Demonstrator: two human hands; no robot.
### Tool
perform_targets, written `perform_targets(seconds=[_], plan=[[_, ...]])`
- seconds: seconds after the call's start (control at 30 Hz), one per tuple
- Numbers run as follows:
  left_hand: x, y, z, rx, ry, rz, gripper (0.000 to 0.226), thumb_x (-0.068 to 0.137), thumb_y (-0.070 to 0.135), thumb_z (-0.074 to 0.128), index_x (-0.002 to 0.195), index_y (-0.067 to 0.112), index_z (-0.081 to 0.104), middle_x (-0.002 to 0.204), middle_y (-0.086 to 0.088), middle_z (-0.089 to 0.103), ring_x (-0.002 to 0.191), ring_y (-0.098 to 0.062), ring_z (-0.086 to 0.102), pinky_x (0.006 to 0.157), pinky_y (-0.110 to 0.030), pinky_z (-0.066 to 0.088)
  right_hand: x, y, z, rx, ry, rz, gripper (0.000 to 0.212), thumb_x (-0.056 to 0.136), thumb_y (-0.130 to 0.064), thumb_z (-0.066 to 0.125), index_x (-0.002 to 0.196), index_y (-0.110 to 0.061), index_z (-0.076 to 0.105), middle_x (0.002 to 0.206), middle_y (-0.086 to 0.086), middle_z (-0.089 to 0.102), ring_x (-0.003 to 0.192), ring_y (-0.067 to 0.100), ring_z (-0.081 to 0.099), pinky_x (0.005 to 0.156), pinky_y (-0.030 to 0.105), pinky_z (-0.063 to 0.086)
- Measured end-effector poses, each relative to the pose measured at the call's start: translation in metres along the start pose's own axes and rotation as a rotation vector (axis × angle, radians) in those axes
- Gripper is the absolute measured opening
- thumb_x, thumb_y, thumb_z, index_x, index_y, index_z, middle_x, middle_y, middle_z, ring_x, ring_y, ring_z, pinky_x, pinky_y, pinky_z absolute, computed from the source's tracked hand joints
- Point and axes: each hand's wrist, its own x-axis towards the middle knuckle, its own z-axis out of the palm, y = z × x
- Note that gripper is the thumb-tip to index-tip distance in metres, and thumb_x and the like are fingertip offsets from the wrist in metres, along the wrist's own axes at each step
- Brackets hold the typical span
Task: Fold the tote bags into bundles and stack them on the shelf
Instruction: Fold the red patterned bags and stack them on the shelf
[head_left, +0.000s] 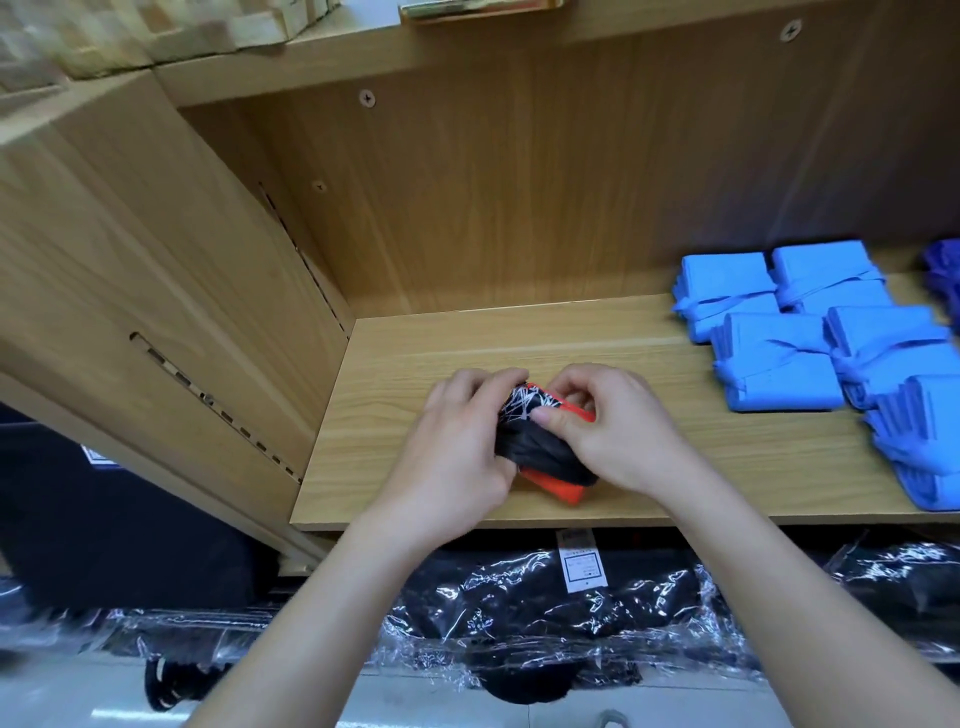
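Observation:
A folded tote bag bundle (540, 452), orange with a black-and-white pattern and black straps wound around it, lies on the wooden shelf (675, 467) near its front edge. My left hand (457, 441) grips the bundle's left side with curled fingers. My right hand (613, 431) holds its right side, the thumb pressing on the black strap and the fingers curled over the top. Much of the bundle is hidden under both hands.
Several blue folded bundles (779, 364) tied with their straps are stacked at the shelf's right. A darker blue bundle (945, 270) shows at the far right. Wooden side panel (156, 291) stands left. Black goods in clear plastic wrap (545, 613) lie below the shelf.

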Motion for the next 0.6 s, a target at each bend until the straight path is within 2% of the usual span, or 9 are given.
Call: perform_targets(seconds=[0.1, 0.17, 0.23, 0.27, 0.33, 0.4, 0.47, 0.53, 0.6], plan=[[0.010, 0.003, -0.009, -0.011, -0.207, 0.039, 0.095, 0.071, 0.022, 0.077, 0.148, 0.035, 0.023, 0.145, 0.002, 0.042, 0.131, -0.018, 0.040, 0.108, -0.034, 0.036, 0.000, -0.006, 0.002, -0.002, -0.071, -0.160, 0.010, 0.083, -0.024, 0.074, 0.092, -0.018, 0.072, 0.085, -0.006, 0.063, 0.083, 0.014, 0.058, 0.078, 0.030, 0.042], [0.017, 0.000, -0.010, -0.064, -0.277, 0.012, 0.089, 0.064, 0.027, 0.084, 0.139, 0.035, 0.037, 0.132, 0.004, 0.055, 0.120, -0.017, 0.051, 0.101, -0.036, 0.043, 0.001, -0.010, 0.003, 0.037, -0.086, -0.173, 0.013, 0.079, -0.026, 0.078, 0.091, -0.021, 0.075, 0.085, -0.009, 0.065, 0.085, 0.010, 0.060, 0.080, 0.026, 0.044], [0.020, -0.006, -0.011, -0.229, -0.248, -0.077, 0.064, 0.058, 0.027, 0.089, 0.115, 0.029, 0.060, 0.103, 0.007, 0.068, 0.096, -0.016, 0.062, 0.087, -0.040, 0.050, 0.003, -0.011, 0.001, 0.129, -0.086, -0.081, 0.016, 0.074, -0.032, 0.082, 0.088, -0.027, 0.076, 0.081, -0.014, 0.068, 0.082, 0.004, 0.061, 0.078, 0.020, 0.045], [0.019, -0.008, -0.010, -0.296, -0.235, -0.116, 0.055, 0.057, 0.028, 0.090, 0.105, 0.027, 0.065, 0.092, 0.008, 0.070, 0.087, -0.016, 0.064, 0.081, -0.042, 0.052, 0.003, -0.011, -0.001, 0.165, -0.130, -0.039, 0.017, 0.073, -0.034, 0.082, 0.088, -0.029, 0.076, 0.082, -0.015, 0.070, 0.082, 0.001, 0.062, 0.078, 0.019, 0.045], [0.015, -0.011, -0.005, -0.269, -0.213, -0.105, 0.052, 0.054, 0.033, 0.091, 0.101, 0.027, 0.068, 0.091, 0.009, 0.069, 0.086, -0.014, 0.063, 0.081, -0.040, 0.052, 0.006, -0.011, -0.007, 0.107, -0.287, -0.003, 0.021, 0.074, -0.036, 0.082, 0.093, -0.027, 0.075, 0.087, -0.014, 0.072, 0.085, 0.003, 0.063, 0.081, 0.021, 0.047], [0.009, -0.012, 0.002, -0.192, -0.126, -0.051, 0.063, 0.057, 0.038, 0.090, 0.114, 0.031, 0.064, 0.106, 0.011, 0.064, 0.099, -0.011, 0.060, 0.088, -0.031, 0.048, 0.010, -0.008, -0.009, 0.013, -0.359, 0.020, 0.026, 0.077, -0.036, 0.080, 0.098, -0.023, 0.075, 0.090, -0.010, 0.072, 0.086, 0.008, 0.063, 0.081, 0.025, 0.048], [0.007, -0.011, 0.004, -0.111, 0.053, 0.030, 0.065, 0.064, 0.036, 0.085, 0.124, 0.030, 0.060, 0.116, 0.009, 0.057, 0.108, -0.012, 0.055, 0.089, -0.027, 0.045, 0.014, -0.003, -0.008, 0.032, -0.275, 0.059, 0.020, 0.079, -0.032, 0.078, 0.094, -0.018, 0.075, 0.083, -0.006, 0.071, 0.078, 0.010, 0.061, 0.077, 0.028, 0.046], [0.007, -0.006, 0.003, 0.018, 0.231, 0.159, 0.047, 0.072, 0.030, 0.074, 0.117, 0.024, 0.063, 0.115, 0.003, 0.055, 0.107, -0.018, 0.052, 0.084, -0.033, 0.047, 0.014, -0.002, -0.004, 0.233, -0.218, 0.126, 0.018, 0.079, -0.028, 0.078, 0.085, -0.011, 0.073, 0.072, -0.001, 0.066, 0.068, 0.013, 0.054, 0.068, 0.031, 0.042], [0.006, 0.000, 0.002, 0.171, 0.314, 0.317, 0.025, 0.079, 0.026, 0.061, 0.102, 0.018, 0.067, 0.104, 0.000, 0.060, 0.097, -0.023, 0.055, 0.075, -0.038, 0.048, 0.012, -0.003, 0.000, 0.445, -0.200, 0.200, 0.028, 0.071, -0.027, 0.073, 0.082, -0.002, 0.068, 0.067, 0.006, 0.058, 0.066, 0.017, 0.046, 0.062, 0.031, 0.033]])
